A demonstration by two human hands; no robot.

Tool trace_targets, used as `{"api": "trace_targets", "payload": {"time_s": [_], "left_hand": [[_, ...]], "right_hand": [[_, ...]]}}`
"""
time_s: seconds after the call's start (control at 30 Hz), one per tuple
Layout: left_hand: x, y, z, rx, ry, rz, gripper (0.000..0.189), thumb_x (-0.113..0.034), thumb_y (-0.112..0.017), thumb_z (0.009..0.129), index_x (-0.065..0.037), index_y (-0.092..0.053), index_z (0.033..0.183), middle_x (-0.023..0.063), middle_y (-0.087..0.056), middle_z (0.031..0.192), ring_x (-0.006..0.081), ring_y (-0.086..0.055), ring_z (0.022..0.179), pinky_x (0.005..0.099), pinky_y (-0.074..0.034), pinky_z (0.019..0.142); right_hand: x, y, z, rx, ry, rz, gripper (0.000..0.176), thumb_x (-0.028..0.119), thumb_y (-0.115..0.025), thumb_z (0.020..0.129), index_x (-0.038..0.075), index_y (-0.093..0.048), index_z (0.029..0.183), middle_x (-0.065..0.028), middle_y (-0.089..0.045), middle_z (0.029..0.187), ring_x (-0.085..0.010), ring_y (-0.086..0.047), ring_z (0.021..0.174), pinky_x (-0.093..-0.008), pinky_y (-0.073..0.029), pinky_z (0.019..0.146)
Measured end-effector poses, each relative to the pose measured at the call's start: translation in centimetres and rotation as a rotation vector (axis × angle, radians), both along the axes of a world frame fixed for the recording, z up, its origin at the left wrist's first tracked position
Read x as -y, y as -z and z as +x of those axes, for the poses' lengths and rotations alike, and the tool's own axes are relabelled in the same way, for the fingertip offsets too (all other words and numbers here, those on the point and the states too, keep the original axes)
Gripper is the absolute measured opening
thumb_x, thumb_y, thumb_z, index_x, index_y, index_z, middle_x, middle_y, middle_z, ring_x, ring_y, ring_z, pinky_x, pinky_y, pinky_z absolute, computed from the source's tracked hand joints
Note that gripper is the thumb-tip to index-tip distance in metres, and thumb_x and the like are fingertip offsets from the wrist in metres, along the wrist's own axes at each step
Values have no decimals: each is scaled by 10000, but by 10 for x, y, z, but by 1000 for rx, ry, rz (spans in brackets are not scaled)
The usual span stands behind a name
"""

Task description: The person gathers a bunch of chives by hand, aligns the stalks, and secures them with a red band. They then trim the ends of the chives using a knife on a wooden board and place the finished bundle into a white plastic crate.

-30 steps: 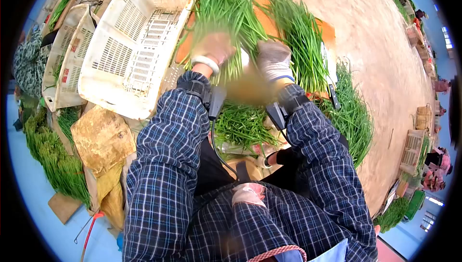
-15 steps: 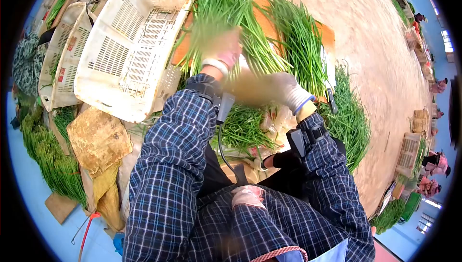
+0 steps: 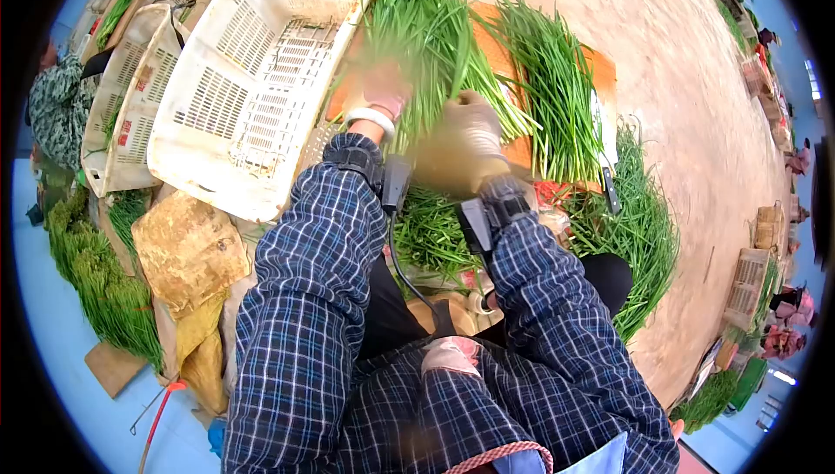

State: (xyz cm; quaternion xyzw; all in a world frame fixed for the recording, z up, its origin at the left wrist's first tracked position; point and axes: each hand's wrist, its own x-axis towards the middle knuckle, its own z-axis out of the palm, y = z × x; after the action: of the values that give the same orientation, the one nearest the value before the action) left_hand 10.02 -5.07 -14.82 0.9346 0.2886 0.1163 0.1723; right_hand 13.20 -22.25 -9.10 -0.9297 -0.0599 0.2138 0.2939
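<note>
Right hand moved in toward left hand, at greens; both grips blurred, cannot tell. Crate left, knife right.

Navy plaid sleeves; black wrist straps (dark cable off left one); white wristband; pale glove.

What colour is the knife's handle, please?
The handle is black; it shows best in the head view.
</note>
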Motion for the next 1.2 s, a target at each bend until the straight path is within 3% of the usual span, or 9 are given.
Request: {"api": "trace_targets", "payload": {"time_s": [0.07,0.17,0.33,0.43,0.57,0.7,0.97,1.13,1.2], "left_hand": [[9,-18,-7,40,34,11,402,-213,-792,685,-53,-630,1017,173,-688,987,341,-667,918,397,-530,798],[14,-18,-11,251,54,-56,212,-223,-520,901,-119,-660,1022,146,-666,1015,314,-631,933,406,-488,793],[19,-40,-10,-48,74,-18,193,-253,-560,881,-136,-670,990,135,-682,1006,333,-647,944,431,-507,770],[34,-81,-17,-188,86,-165,307,-239,-620,819,-92,-665,1084,156,-686,1011,331,-665,908,406,-530,796],[18,-23,-4,-16,116,-119,275,-213,-679,791,-60,-662,1019,178,-688,958,340,-665,905,415,-531,790],[19,-29,-6,-69,102,-139,260,-183,-695,773,-54,-661,996,184,-687,947,350,-662,900,416,-531,787],[31,-62,-12,54,93,-181,221,-243,-650,818,-51,-679,923,170,-698,900,337,-677,803,416,-532,748],[35,-34,-13,33,513,-744,219,-263,-654,871,-58,-657,949,66,-652,779,210,-616,678,332,-513,670],[32,-34,-14,208,714,-611,178,-251,-653,891,-84,-652,954,-6,-606,743,123,-547,618,269,-460,595]], "right_hand": [[10,-4,1,147,-14,-72,316,349,-557,867,138,-653,1081,-114,-714,955,-284,-690,848,-405,-530,783],[11,5,2,221,-27,-230,275,299,-588,860,137,-615,1081,-127,-704,893,-320,-684,822,-425,-526,728],[8,16,-17,558,-65,45,290,204,-658,827,154,-596,1106,-127,-690,818,-348,-675,750,-434,-528,657],[-8,-6,-20,503,-220,-16,275,250,-640,841,136,-615,1090,-123,-693,863,-339,-676,748,-426,-533,657],[-42,-13,0,187,-219,-257,312,369,-577,894,120,-633,1074,-156,-695,1004,-319,-681,914,-408,-530,762],[-54,-7,24,14,-209,-390,292,339,-543,904,160,-638,1114,-132,-681,1098,-291,-662,1017,-391,-524,814],[-2,-8,20,-88,99,302,298,276,-621,831,101,-701,1058,-127,-699,1048,-224,-684,860,-309,-513,792],[11,3,12,-363,304,933,269,83,-640,831,-28,-647,1075,-56,-639,766,-101,-550,601,-238,-445,509],[21,6,9,-433,269,1011,258,86,-643,835,-16,-652,1072,-49,-644,780,-83,-536,590,-226,-430,498]]}}
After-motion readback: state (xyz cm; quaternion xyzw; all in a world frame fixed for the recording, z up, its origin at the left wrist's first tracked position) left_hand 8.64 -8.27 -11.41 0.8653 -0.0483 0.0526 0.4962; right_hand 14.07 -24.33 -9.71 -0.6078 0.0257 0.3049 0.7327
